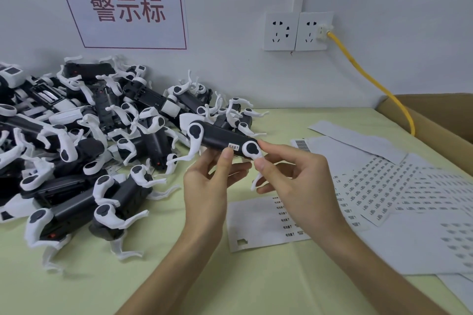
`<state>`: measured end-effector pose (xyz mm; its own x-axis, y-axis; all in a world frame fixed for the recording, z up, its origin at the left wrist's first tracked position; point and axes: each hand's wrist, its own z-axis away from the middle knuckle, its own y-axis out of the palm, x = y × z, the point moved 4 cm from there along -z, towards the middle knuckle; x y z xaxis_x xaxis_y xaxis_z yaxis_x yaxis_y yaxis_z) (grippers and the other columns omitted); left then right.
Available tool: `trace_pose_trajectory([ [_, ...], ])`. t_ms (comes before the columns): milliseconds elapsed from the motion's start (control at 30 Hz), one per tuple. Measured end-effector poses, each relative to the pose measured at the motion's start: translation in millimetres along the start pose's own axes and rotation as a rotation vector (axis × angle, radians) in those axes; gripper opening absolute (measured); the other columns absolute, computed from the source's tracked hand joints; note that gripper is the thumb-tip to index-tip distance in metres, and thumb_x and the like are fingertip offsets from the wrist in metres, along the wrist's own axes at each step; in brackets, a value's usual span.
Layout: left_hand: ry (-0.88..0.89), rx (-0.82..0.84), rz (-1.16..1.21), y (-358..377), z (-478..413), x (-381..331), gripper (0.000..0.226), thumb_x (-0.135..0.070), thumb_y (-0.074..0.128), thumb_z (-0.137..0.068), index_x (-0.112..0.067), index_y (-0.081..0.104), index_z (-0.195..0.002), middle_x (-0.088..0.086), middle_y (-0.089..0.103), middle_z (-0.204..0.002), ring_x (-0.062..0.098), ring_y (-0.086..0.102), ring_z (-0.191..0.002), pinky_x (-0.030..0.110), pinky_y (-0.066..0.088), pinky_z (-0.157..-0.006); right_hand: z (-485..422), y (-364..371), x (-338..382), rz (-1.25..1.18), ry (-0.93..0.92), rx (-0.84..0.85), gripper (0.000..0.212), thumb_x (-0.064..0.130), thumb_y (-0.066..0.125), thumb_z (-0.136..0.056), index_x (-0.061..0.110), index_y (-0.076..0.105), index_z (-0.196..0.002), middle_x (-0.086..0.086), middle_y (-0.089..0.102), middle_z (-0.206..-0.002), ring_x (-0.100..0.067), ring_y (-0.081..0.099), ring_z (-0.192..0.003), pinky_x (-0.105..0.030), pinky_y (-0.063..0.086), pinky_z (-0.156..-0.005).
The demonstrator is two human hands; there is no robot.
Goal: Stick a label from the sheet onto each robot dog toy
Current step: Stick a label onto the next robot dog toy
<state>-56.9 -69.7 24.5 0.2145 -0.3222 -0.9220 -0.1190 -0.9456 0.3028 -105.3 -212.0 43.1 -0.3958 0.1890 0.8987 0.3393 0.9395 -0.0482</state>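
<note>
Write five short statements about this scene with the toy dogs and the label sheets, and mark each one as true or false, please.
1. Both hands hold one robot dog toy above the table. True: the left hand and the right hand grip it.
2. The held toy carries no label. False: a small white label sits on its dark body, by the left thumb.
3. The pile of toys lies on the person's right. False: it lies on the left, against the wall.
4. A yellow cable is plugged into the wall socket. True.
5. The label sheets lie on the table at the right of the hands. True.
</note>
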Motion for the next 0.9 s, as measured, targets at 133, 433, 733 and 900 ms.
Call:
trace_pose_trajectory([
  [133, -0.034, 0.008, 0.053, 3.8, 1.6, -2.3, 0.028, -0.036, 0.067, -0.091, -0.011, 0.072, -0.104, 0.008, 0.078, -0.102, 0.027, 0.078, -0.086, 0.024, 0.06, -0.074, -1.2, -2.3, 2.3, 0.001, 0.004, -0.006, 0.029, 0.011, 0.076, -0.09, 0.018, 0.075, -0.118, 0.005, 0.075, -0.081, -0.019, 0.072, -0.06, -0.025, 0.059, -0.058],
  [433, 0.027, -0.066, -0.016, -3.9, 2.4, -1.6, 0.015, -0.024, 0.065, -0.101, -0.016, 0.071, -0.089, -0.001, 0.071, -0.079, 0.026, 0.076, -0.069, 0.027, 0.059, -0.062, 4.1, 6.0, 1.4, 0.011, 0.003, 0.031, 0.032, 0.006, 0.077, -0.088, 0.022, 0.074, -0.115, 0.009, 0.074, -0.079, -0.018, 0.072, -0.06, -0.026, 0.06, -0.06],
  [733, 0.042, -0.081, -0.076, -5.3, 3.4, -2.1, 0.027, -0.028, 0.051, -0.108, -0.012, 0.073, -0.103, -0.001, 0.079, -0.088, 0.022, 0.075, -0.065, 0.022, 0.053, -0.05, 4.7, 5.4, 3.6, -0.029, 0.016, 0.014, 0.03, 0.008, 0.076, -0.09, 0.018, 0.075, -0.119, 0.004, 0.075, -0.082, -0.018, 0.074, -0.064, -0.028, 0.061, -0.061],
  [900, 0.026, -0.056, -0.028, -4.0, 2.6, -4.2, 0.033, -0.026, 0.044, -0.111, -0.015, 0.074, -0.101, 0.0, 0.078, -0.094, 0.022, 0.073, -0.065, 0.025, 0.053, -0.049, 2.6, 1.8, 3.5, -0.025, 0.04, 0.01, 0.032, 0.008, 0.074, -0.091, 0.013, 0.074, -0.122, 0.003, 0.075, -0.082, -0.02, 0.074, -0.063, -0.03, 0.062, -0.061],
])
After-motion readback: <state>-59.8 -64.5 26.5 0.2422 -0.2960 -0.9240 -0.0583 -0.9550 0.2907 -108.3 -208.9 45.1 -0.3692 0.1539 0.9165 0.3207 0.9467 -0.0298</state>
